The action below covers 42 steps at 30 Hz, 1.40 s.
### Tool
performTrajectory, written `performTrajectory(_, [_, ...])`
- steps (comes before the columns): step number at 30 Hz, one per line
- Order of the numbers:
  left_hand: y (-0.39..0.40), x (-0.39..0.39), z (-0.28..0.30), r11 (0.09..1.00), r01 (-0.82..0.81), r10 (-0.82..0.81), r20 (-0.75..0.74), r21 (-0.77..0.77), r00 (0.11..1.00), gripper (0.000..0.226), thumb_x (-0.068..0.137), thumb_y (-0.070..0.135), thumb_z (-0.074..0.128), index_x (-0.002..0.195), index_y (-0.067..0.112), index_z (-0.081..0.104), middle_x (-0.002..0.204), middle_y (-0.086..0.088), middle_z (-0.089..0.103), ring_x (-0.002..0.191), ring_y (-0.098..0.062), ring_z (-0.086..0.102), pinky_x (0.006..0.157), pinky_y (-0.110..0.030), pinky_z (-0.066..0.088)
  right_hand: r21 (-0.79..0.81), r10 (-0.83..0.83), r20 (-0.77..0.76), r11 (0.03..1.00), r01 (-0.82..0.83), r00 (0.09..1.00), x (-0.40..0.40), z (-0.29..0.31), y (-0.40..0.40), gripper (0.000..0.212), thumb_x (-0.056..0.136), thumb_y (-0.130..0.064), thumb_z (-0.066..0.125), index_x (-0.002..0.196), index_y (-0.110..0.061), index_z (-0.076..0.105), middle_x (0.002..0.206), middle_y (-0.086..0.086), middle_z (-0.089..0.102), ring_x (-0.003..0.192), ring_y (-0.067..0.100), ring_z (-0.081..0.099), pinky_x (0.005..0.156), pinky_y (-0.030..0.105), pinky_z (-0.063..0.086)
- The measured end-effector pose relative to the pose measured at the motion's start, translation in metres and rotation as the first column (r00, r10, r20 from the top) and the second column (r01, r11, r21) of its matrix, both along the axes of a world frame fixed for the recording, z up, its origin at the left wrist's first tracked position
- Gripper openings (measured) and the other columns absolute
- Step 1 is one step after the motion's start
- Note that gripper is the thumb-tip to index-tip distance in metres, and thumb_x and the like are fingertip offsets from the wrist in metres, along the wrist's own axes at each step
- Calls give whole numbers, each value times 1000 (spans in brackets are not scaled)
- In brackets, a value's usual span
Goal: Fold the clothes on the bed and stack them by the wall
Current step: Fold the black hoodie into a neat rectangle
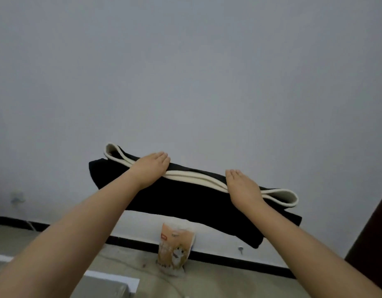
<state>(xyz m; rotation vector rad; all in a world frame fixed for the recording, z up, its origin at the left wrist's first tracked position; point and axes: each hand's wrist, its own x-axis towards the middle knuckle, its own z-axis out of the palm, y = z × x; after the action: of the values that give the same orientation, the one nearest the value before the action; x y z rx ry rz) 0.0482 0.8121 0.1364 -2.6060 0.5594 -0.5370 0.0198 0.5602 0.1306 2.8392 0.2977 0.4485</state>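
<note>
A folded black garment [185,201] with a cream-white trim is held up in the air in front of the pale wall [185,72]. My left hand [151,168] lies over its top edge near the left end. My right hand [242,186] lies over the top edge near the right end. Both hands show their backs with the fingers laid straight across the fold; the thumbs are hidden beneath the cloth, which hangs from the two hands. Loops of the white trim stick out past each hand. The bed is out of view.
An orange and white printed bag [176,248] stands on the floor against the black baseboard [228,258]. A dark brown edge [370,233] rises at the right. A grey-white box [108,287] sits at the bottom left. A wall socket [17,196] with a cable is at the far left.
</note>
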Motion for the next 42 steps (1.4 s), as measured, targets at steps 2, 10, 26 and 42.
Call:
performTrajectory(2, [0,50,-6,1000,-1,1,-2,-11,1000,42,99,7,24,141,2,23,150,-13,24,139,-21,22,111,-28,17,-23,18,-11,1000,-18,1000,53,-2,-2,50,91,-2,35,140,-4,23,142,9,36,132,23,33,104,32,32])
performTrajectory(10, [52,226,-3,976,-212,208,-78,-56,975,35,96,6,30,129,1,39,138,-14,39,128,-23,39,102,-37,35,39,221,-46,975,-219,974,290,-16,49,45,89,-1,37,133,-4,32,134,12,44,123,26,43,94,37,42])
performTrajectory(26, [380,400,-54,664,-744,745,-145,75,651,51,99,7,23,146,3,2,155,-11,5,143,-21,9,113,-27,9,-36,731,-129,671,-740,670,595,-56,436,45,90,1,39,134,-3,31,134,12,42,125,26,38,99,33,37])
performTrajectory(42, [655,322,-70,96,-994,974,-210,53,83,54,99,10,27,146,5,0,155,-9,6,143,-18,11,113,-26,11,-71,974,-183,122,-990,133,600,-61,841,43,88,0,46,130,-3,36,122,15,51,115,27,45,87,33,40])
